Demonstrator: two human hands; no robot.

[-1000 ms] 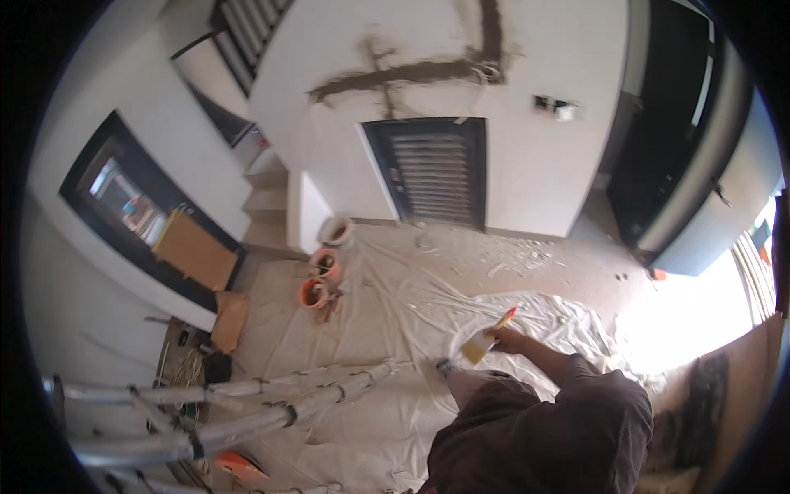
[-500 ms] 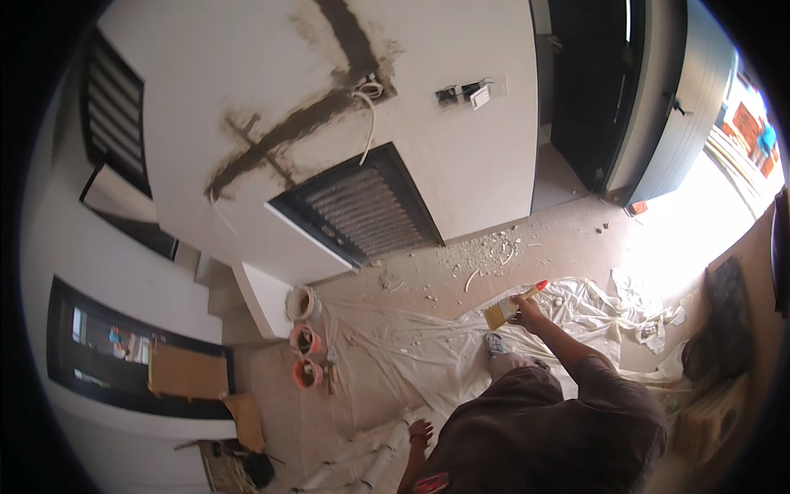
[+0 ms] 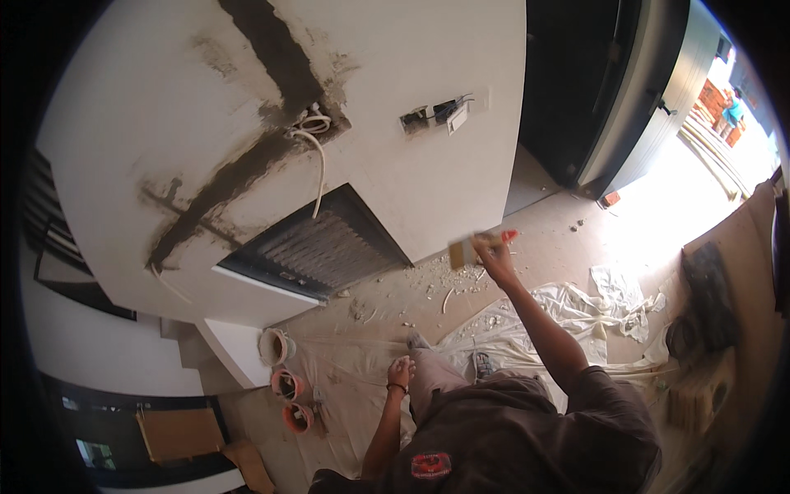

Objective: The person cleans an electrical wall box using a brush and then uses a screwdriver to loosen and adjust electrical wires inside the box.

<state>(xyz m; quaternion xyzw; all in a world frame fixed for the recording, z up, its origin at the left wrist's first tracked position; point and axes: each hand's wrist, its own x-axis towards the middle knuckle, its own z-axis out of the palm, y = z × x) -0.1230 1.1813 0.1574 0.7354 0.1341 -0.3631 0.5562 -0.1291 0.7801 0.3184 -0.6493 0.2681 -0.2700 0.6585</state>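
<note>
My right hand (image 3: pixel 494 259) grips a wide paintbrush (image 3: pixel 458 254) with a red-tipped handle, held out in front of me and slightly blurred. My left hand (image 3: pixel 401 370) hangs lower by my thigh, fingers loosely curled apart and holding nothing visible. Ahead, the white wall (image 3: pixel 411 49) has a dark patched channel (image 3: pixel 210 198) running across and up, with looped white cable (image 3: pixel 314 123) at its bend. Two open electrical boxes (image 3: pixel 432 115) sit to its right. A dark louvred panel (image 3: pixel 309 247) is set low in the wall.
Plastic sheeting (image 3: pixel 559 317) and rubble cover floor below me. Several buckets (image 3: pixel 288 384) stand by the stair (image 3: pixel 230 354). Cardboard (image 3: pixel 181 432) leans lower left. An open door (image 3: pixel 650 115) at right shows a person (image 3: pixel 728 115) outside near bricks. Dark material (image 3: pixel 704 300) lies along the right.
My view has turned rightward and nearer the wall. My right hand has risen with the brush. My left hand has come into view and moved up. The ladder has left view.
</note>
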